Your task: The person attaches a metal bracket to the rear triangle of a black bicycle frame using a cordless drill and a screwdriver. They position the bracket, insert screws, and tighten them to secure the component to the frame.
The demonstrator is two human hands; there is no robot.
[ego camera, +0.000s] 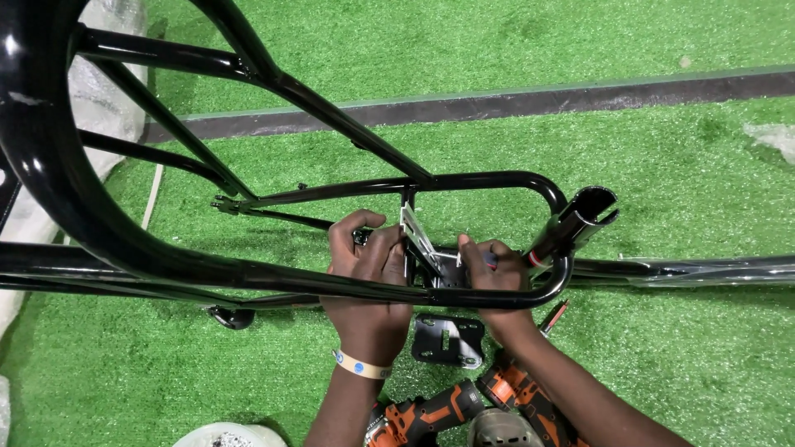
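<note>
Black tube frame [273,277] lies across green turf [662,182] | our left hand [364,261] curls shut on silver bracket [418,236], steadying it mid-scene | right hand [493,269] pinches its fastener, fingers closed | spare plate [447,339] and orange drills [431,414] near, within reach

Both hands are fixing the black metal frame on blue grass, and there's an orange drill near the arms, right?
Not quite: the grass is green, not blue, as the head view shows. The rest holds: the left hand and right hand work at the black metal frame, with an orange drill near the arms.
</note>
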